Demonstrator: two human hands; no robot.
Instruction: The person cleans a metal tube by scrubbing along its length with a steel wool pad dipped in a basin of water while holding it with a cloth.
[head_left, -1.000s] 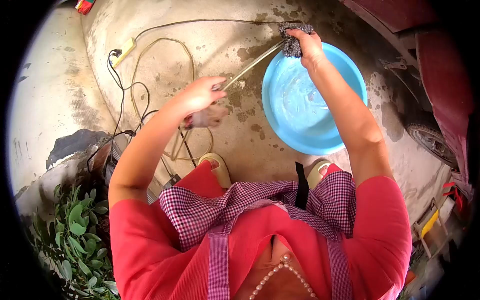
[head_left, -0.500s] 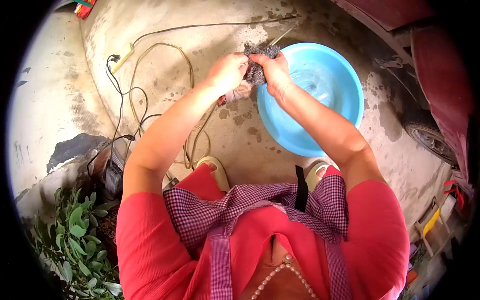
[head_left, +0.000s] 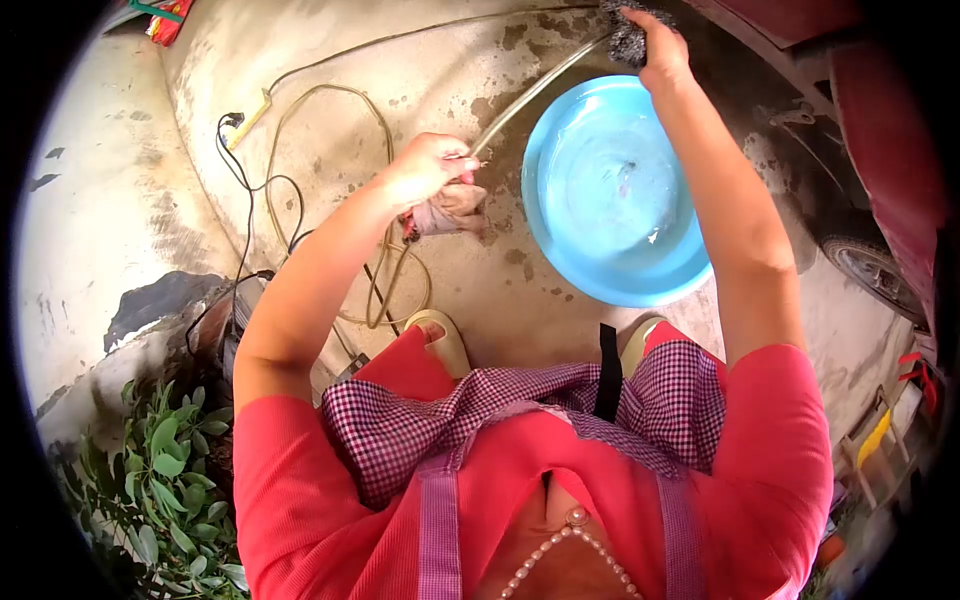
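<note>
My left hand (head_left: 428, 168) is closed, its fingers pinched together left of the basin. A crumpled beige-pink cloth (head_left: 452, 210) with a red patch hangs just below those fingers, seemingly in their grip. Up at the top, beyond the basin, my right hand (head_left: 662, 48) is closed on a dark grey, fuzzy-looking cloth (head_left: 627, 38). Part of that cloth is cut off by the frame's upper edge. The light blue plastic basin (head_left: 537, 190) with water in it stands on the floor between my arms.
A pale hose (head_left: 530, 92) runs past the basin and coils on the stained concrete floor (head_left: 480, 300). Black cables lead to a yellowish power strip (head_left: 250, 120). A red vehicle with a wheel (head_left: 870, 265) stands at right; a leafy plant (head_left: 165, 480) is at lower left.
My hands have parted. The right one moved up and right with the grey cloth, past the basin; the left moved slightly down and left, the beige-pink cloth moving along.
</note>
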